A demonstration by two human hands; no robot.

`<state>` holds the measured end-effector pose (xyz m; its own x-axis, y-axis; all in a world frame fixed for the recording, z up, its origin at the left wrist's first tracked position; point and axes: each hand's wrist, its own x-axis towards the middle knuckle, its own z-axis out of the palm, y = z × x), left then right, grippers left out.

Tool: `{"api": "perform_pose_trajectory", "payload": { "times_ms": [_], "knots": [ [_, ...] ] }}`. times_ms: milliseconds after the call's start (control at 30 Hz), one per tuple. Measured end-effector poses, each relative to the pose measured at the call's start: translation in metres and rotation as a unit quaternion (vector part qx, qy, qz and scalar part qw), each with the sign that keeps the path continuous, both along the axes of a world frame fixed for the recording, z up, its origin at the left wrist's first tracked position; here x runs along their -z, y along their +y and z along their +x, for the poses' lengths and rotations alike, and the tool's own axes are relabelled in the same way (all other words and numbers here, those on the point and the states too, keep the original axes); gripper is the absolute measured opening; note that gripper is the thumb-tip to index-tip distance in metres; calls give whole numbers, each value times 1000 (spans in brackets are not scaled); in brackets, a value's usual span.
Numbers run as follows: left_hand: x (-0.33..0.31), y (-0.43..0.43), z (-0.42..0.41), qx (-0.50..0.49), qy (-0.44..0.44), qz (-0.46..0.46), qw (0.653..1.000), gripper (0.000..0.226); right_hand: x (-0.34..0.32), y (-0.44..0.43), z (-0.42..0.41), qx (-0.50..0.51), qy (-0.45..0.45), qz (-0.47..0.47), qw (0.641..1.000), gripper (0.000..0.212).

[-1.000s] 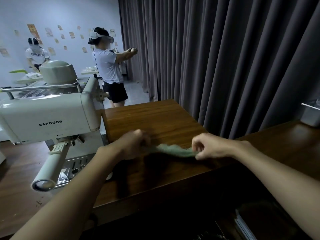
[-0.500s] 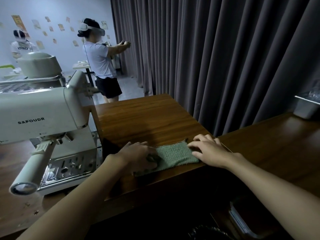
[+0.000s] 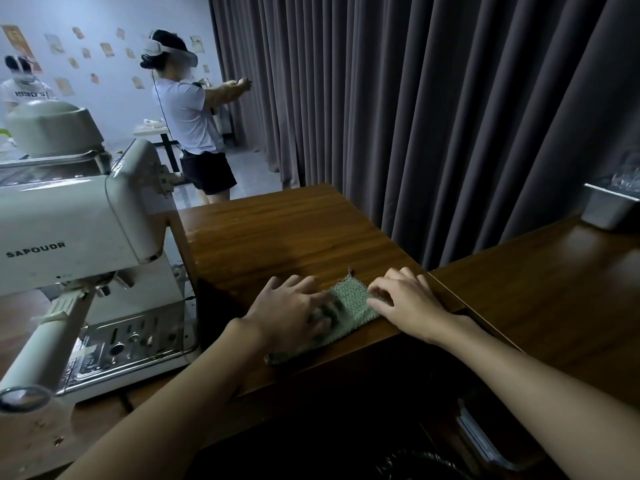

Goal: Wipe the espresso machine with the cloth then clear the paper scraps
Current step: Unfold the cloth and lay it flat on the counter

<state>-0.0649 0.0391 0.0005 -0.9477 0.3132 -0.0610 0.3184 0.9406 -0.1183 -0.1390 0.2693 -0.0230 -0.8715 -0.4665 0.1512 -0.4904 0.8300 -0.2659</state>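
Observation:
A green knitted cloth (image 3: 349, 299) lies flat near the front edge of a raised wooden counter (image 3: 277, 230). My left hand (image 3: 291, 313) rests palm down on its left part, fingers spread. My right hand (image 3: 405, 303) presses flat on its right edge. The cream espresso machine (image 3: 69, 237) stands to the left on the lower table, its portafilter handle (image 3: 45, 355) pointing toward me. Small paper scraps (image 3: 52, 438) lie on the table in front of the machine.
Dark curtains (image 3: 433, 116) hang behind the counter. A metal container (image 3: 609, 209) sits at the far right on a second wooden surface. Two people wearing headsets stand in the background at the left. Dark items sit below the counter's front edge.
The cloth, first held stretched between both closed hands above the counter, was laid down. Both hands now lie flat on it, the left having slid further over it.

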Motion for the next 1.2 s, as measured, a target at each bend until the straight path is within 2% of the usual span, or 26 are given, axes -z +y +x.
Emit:
{"api": "perform_pose_trajectory", "payload": {
  "times_ms": [100, 200, 433, 600, 667, 767, 867, 1000, 1067, 1133, 1200],
  "knots": [
    [6, -5, 0, 14, -33, 23, 999, 53, 8, -3, 3, -15, 10, 15, 1000, 27],
    [11, -7, 4, -5, -30, 9, 1000, 55, 7, -7, -2, -18, 12, 34, 999, 32],
    [7, 8, 21, -59, -16, -59, 996, 60, -4, -35, -15, -36, -49, 88, 994, 50],
    [1, 20, 33, -92, -51, -80, 991, 62, -3, -52, -21, -49, -97, 93, 990, 53],
    [-7, 18, 29, -96, -57, -40, 993, 55, -3, -55, -22, -51, -115, 72, 989, 52],
    [-14, 2, 6, -102, -33, 10, 994, 51, -1, -55, -23, -2, -87, 11, 996, 52],
    [-5, -14, -26, -140, -18, 87, 986, 55, 4, -49, -25, 73, -84, -14, 994, 54],
    [10, -17, -62, -162, -37, 194, 967, 66, 5, -47, -29, 96, -123, -57, 986, 62],
    [12, -18, -74, -168, -60, 189, 966, 67, 4, -50, -31, 100, -142, -53, 983, 58],
    [13, -20, -82, -158, -76, 162, 971, 56, 3, -52, -33, 107, -156, -50, 981, 48],
    [13, -26, -91, -151, -79, 173, 970, 44, 2, -54, -34, 120, -169, -75, 975, 38]
  ]
}}
